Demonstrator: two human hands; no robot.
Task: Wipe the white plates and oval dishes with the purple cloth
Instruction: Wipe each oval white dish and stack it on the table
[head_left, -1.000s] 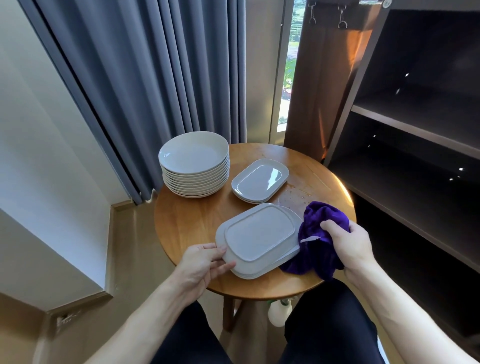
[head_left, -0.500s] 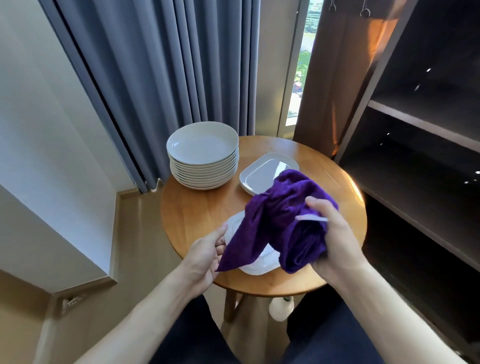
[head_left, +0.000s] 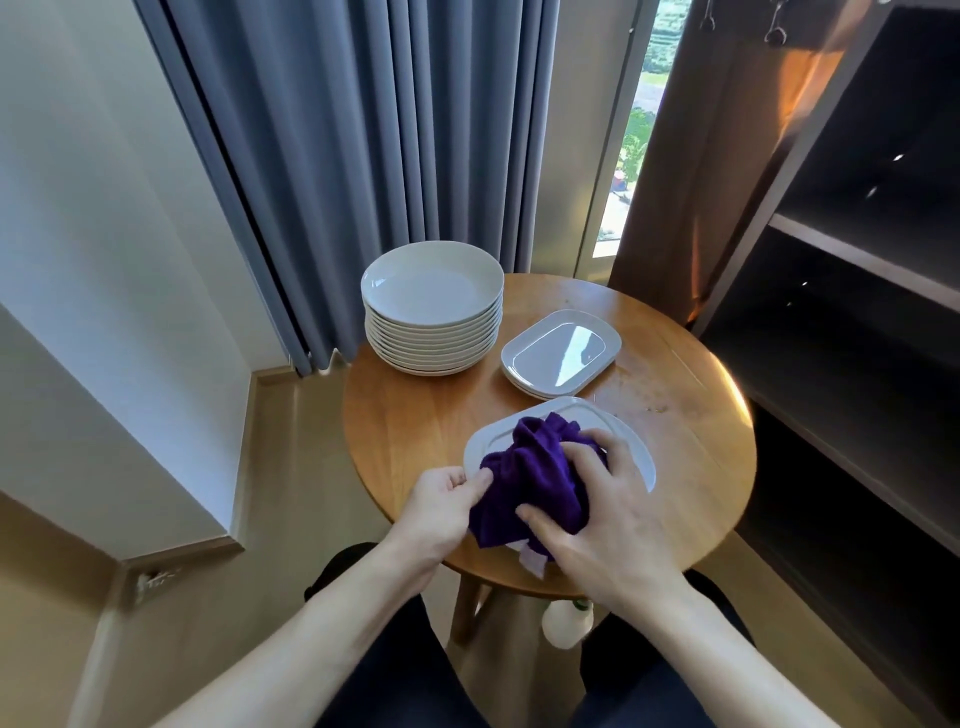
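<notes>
Right fingers (head_left: 584, 452) curl over the purple cloth (head_left: 535, 467) and press it down. Left fingers (head_left: 475, 480) pinch the rim at 9 o'clock, probably to stop sliding. Table (head_left: 415, 415): plate stack (head_left: 434, 291) at 11 o'clock, oval dishes (head_left: 561, 348) at 1 o'clock, the near dish (head_left: 636, 457) at 6 o'clock, under the cloth, within easy reach.

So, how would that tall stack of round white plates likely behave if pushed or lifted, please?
The stack of round plates is many plates deep, so probably heavy to lift whole. Their glossy glaze suggests upper plates could slide if pushed high. It stands near the table edge, so a shove may tip some off.
</notes>
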